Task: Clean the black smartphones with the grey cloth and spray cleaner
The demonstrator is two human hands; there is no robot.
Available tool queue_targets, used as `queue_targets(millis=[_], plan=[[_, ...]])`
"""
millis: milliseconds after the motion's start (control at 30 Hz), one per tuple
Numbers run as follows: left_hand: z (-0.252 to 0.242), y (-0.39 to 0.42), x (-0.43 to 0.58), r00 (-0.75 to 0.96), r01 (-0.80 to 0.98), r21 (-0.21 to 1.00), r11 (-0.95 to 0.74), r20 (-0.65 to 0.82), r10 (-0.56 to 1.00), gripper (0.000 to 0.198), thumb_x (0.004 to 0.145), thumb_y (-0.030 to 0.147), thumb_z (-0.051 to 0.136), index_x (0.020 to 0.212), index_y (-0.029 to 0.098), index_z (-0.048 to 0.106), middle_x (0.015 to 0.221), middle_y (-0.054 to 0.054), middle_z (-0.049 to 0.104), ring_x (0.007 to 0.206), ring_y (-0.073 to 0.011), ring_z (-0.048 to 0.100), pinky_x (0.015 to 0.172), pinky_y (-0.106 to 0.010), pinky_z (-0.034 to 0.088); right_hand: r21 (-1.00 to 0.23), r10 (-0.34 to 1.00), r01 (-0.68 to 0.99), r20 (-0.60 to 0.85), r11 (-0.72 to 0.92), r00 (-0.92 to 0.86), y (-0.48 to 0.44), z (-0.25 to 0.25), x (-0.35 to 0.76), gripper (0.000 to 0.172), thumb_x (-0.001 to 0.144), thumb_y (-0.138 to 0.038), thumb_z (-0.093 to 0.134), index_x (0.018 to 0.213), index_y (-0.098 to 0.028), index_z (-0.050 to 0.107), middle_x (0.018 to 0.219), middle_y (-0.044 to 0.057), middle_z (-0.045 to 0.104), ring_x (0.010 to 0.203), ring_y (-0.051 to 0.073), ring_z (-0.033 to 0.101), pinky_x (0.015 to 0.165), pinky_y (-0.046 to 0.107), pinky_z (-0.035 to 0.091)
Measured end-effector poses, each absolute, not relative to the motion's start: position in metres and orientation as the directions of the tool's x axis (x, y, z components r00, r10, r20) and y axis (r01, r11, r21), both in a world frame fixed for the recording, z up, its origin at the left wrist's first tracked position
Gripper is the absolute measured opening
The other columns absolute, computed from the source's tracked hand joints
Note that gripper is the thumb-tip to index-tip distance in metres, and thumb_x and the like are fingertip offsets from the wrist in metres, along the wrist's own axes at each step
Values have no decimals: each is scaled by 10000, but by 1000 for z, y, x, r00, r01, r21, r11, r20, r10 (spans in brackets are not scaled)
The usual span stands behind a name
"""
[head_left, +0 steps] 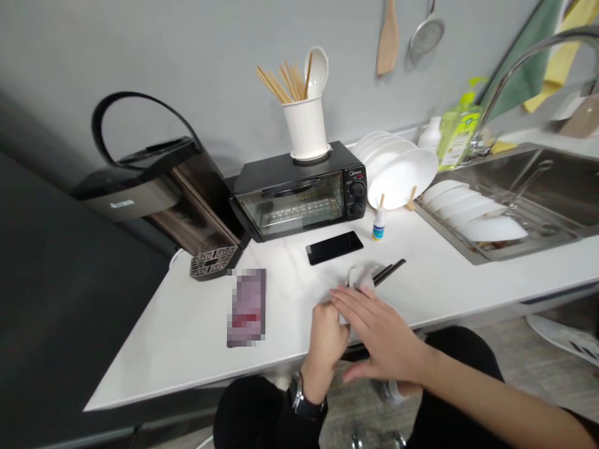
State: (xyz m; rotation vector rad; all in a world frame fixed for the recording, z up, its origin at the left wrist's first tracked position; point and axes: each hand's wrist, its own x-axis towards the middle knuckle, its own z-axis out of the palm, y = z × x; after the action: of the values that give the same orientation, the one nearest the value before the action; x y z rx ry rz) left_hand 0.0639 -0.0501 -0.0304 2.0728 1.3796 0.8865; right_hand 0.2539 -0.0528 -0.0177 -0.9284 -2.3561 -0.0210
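1. White, smooth counter (187,349): near its back left corner stands a dark, glossy drinks machine (196,187) with a hooped handle and slotted drip tray.
2. Toward the near left corner lies a flat purple item (248,305), pixelated.
3. By the back edge, a boxy black toaster oven (299,193) contains a wire rack; on top, a white cup (306,128) holds wooden chopsticks and a white spoon.
4. Before it, a flat black phone (334,247).
5. At the near edge, the left hand (330,333) is clenched; I cannot tell around what. Crumpled pale cloth (360,276) shows beyond, slim dark rods (390,272) protruding. The right hand (381,330) lies across, fingers straight, thumb spread.
6. Farther back: a small bottle (379,224) and upright round plates (402,178).
7. The metal sink (486,255) holds tilted white dishes (493,227).
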Motion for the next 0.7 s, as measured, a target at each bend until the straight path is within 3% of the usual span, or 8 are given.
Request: queue_targets(millis=[33, 133, 233, 267, 400, 533, 633, 700], plan=[[-31, -50, 64, 282, 604, 705, -371, 246, 927, 289, 906, 63, 561, 1023, 187, 795, 974, -96, 828, 893, -256, 781, 874, -340, 608, -175, 599, 614, 532, 769, -599, -53, -17, 254, 923, 969, -806, 411, 1544, -86, 454, 1478, 219, 612, 1400, 360, 545, 1242, 567, 338], [-31, -49, 64, 321, 593, 698, -400, 251, 913, 351, 898, 30, 519, 1027, 213, 789, 1022, -69, 826, 911, -228, 780, 900, -328, 603, -243, 723, 783, 601, 572, -342, -54, -17, 256, 753, 1042, -706, 346, 1476, -119, 532, 1331, 214, 695, 1297, 372, 621, 1219, 653, 319], [-29, -49, 63, 326, 625, 672, -397, 238, 915, 366, 818, -23, 486, 861, 185, 785, 830, -70, 809, 723, -224, 757, 779, -322, 619, -254, 667, 666, 562, 702, -489, -54, -23, 256, 1069, 907, -902, 331, 1556, -58, 432, 1475, 246, 608, 1397, 379, 550, 1234, 592, 352], [-27, -49, 63, 331, 628, 667, -401, 238, 913, 383, 805, -30, 478, 865, 185, 789, 839, -72, 813, 735, -226, 762, 794, -326, 622, -232, 643, 646, 557, 728, -525, -54, -25, 257, 1049, 910, -891, 365, 1560, -71, 432, 1491, 237, 600, 1403, 372, 548, 1234, 583, 361], [-23, -48, 62, 390, 624, 639, -449, 243, 888, 577, 800, -51, 455, 1182, 237, 777, 1155, -54, 816, 1001, -221, 785, 998, -355, 597, -306, 756, 808, 609, 503, -240, -56, -30, 261, 869, 994, -785, 361, 1510, -102, 510, 1402, 239, 659, 1381, 392, 569, 1233, 668, 310], [-25, -45, 60, 426, 649, 607, -458, 208, 880, 598, 782, -70, 460, 1195, 221, 780, 1110, -59, 823, 1017, -239, 788, 1024, -401, 608, -279, 713, 697, 524, 661, -466, -63, -37, 264, 987, 976, -807, 394, 1609, -49, 366, 1583, 239, 514, 1512, 356, 439, 1273, 583, 311], [-27, -47, 54, 521, 580, 623, -525, 212, 827, 606, 887, 8, 543, 1427, 261, 651, 1542, -66, 604, 1397, -232, 609, 1215, -430, 471, -311, 829, 810, 447, 497, -337, -67, -43, 266, 887, 1031, -713, 404, 1619, -50, 360, 1623, 258, 445, 1535, 371, 402, 1264, 622, 307], [-25, -52, 50, 543, 599, 608, -521, 170, 822, 594, 902, 81, 644, 1464, 273, 617, 1705, -73, 379, 1527, -264, 457, 1255, -464, 421, -324, 851, 823, 418, 466, -317, -71, -44, 263, 966, 1001, -741, 445, 1622, -10, 335, 1658, 290, 355, 1570, 391, 323, 1265, 618, 308]])
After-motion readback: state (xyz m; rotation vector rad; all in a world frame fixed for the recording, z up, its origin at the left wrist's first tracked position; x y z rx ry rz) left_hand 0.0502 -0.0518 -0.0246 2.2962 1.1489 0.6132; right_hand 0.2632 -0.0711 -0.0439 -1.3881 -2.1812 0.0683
